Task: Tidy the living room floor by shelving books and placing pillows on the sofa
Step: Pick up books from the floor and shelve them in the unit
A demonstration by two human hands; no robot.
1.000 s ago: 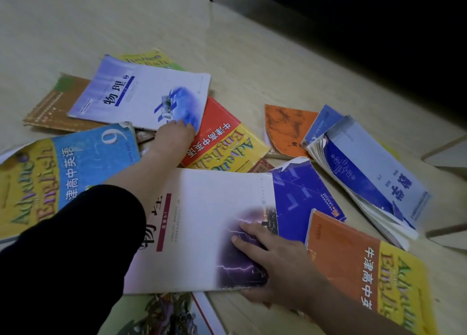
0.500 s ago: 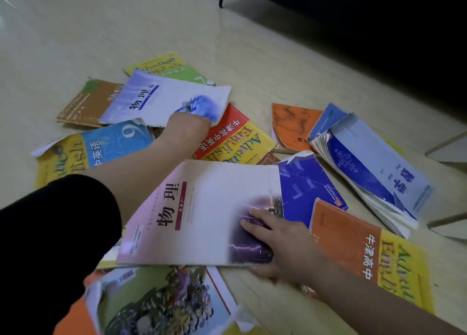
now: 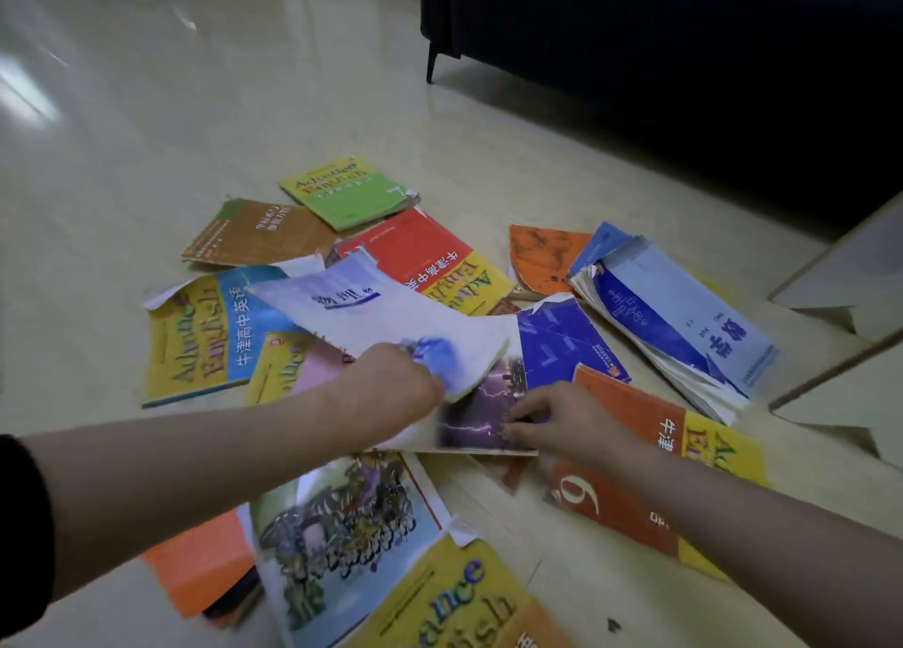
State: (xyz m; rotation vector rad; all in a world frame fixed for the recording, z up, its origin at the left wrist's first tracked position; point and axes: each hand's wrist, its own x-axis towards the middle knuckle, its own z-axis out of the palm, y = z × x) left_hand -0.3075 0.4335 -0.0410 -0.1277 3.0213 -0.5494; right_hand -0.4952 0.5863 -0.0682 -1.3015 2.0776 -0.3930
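Early stage: books (image 3: 430,256) scattered on floor (image 3: 146,110), none gathered. Left hand (image 3: 391,383) grips white book (image 3: 381,315); right hand (image 3: 562,422) touches lightning-cover book (image 3: 481,425), grip unclear.

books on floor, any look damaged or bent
The thick blue book on the right has splayed, curled pages; the orange book beside it has a ragged edge; the white book bends where the left hand grips it.

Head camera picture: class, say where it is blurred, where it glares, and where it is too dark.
In the head view the white book in the left hand is smeared by motion; in the same head view glare streaks the floor at upper left; the sofa, head view again, is nearly black.
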